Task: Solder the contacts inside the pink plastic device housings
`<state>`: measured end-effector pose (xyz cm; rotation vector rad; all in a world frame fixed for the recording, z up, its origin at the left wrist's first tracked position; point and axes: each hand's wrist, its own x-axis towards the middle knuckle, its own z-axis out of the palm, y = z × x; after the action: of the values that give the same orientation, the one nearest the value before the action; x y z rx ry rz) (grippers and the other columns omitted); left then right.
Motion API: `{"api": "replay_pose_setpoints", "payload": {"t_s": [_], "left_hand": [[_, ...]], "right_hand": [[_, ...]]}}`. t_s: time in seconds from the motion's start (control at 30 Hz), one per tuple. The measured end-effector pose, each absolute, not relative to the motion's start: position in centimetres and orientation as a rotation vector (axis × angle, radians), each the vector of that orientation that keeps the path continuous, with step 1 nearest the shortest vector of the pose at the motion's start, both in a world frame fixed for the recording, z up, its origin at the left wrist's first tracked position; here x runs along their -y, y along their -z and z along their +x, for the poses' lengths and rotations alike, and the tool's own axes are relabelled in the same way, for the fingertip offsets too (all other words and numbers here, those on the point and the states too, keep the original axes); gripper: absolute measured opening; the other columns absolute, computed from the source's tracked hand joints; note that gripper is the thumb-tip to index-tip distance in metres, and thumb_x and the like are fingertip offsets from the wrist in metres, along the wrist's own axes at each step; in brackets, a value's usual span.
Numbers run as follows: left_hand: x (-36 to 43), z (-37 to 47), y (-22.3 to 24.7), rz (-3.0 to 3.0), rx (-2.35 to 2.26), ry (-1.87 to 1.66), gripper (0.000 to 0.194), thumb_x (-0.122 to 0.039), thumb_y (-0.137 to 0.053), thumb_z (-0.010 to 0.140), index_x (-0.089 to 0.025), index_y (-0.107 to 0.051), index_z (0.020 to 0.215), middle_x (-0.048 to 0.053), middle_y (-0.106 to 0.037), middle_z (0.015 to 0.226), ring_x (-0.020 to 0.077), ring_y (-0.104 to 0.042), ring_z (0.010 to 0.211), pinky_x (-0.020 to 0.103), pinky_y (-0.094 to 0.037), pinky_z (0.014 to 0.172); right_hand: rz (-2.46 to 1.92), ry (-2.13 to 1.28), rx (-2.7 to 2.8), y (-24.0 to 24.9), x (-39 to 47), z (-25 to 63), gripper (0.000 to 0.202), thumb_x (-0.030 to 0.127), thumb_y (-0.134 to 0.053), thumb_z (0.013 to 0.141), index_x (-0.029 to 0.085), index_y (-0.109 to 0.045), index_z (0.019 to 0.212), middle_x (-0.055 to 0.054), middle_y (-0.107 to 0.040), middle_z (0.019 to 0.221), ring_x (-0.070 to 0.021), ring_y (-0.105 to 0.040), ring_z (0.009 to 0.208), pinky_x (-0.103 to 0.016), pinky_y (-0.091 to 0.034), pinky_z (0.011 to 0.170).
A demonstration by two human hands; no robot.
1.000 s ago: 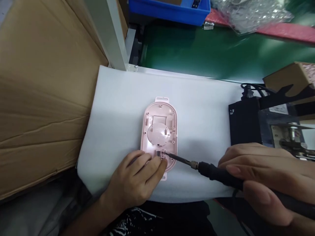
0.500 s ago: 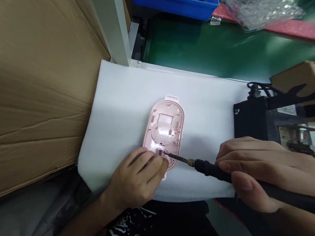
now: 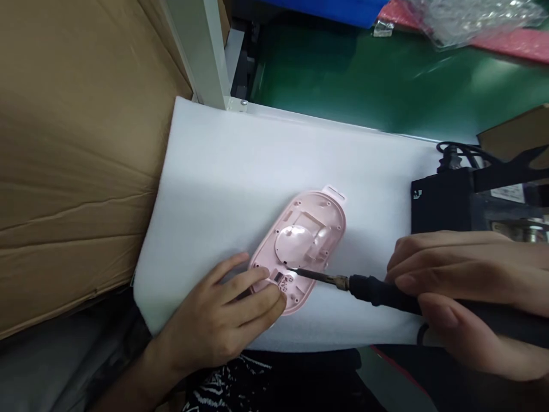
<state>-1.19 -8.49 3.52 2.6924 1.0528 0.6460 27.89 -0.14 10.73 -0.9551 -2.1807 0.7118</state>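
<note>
A pink oval plastic housing (image 3: pixel 309 223) lies tilted, its inside facing up, showing screw posts and a round raised disc. My left hand (image 3: pixel 231 309) is closed on its near left end, the fingertips pressing beside a small dark part (image 3: pixel 278 277) set in the housing. My right hand (image 3: pixel 463 297) grips a soldering iron (image 3: pixel 364 288) by its black handle. The iron's tip points left over the housing, between the disc and the small dark part; whether it touches the surface I cannot tell.
The housing lies on a white foam sheet (image 3: pixel 214 189). Cardboard (image 3: pixel 81 160) stands at the left. A black box-shaped device (image 3: pixel 441 200) with a cable is at the right. Beyond are a green surface (image 3: pixel 364 86), a blue bin (image 3: pixel 334 8) and clear plastic wrap (image 3: pixel 472 23).
The housing has turned clockwise, its far end swinging right. My left hand has shifted slightly left and nearer. The iron's tip now sits farther from the small dark part, toward the disc.
</note>
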Motion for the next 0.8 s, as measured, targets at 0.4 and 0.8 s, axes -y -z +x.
{"api": "replay_pose_setpoints", "payload": {"t_s": [0.4,0.8], "left_hand": [[8.4,-1.6,-3.1,2.599,-0.977,-0.698,0.034,-0.008,-0.046,0.095,-0.016,-0.072,0.115,0.003,-0.073,0.116,0.0222,-0.062,0.116,0.041,-0.052,0.111],[8.7,-1.3,-2.8,2.548,-0.999,-0.75,0.034,-0.005,-0.048,0.091,-0.013,-0.072,0.113,0.004,-0.073,0.117,0.0219,-0.06,0.117,0.04,-0.048,0.114]], "right_hand": [[-0.789,-0.786,2.397,-10.3,0.0,28.1,0.009,0.016,-0.062,0.092,0.024,-0.065,0.093,-0.002,-0.071,0.071,-0.0146,-0.072,0.065,-0.024,-0.065,0.061],[-0.631,-0.836,2.35,-9.2,-0.4,27.6,0.01,0.013,-0.063,0.091,0.022,-0.066,0.092,-0.001,-0.07,0.067,-0.0157,-0.071,0.06,-0.025,-0.06,0.05]]}}
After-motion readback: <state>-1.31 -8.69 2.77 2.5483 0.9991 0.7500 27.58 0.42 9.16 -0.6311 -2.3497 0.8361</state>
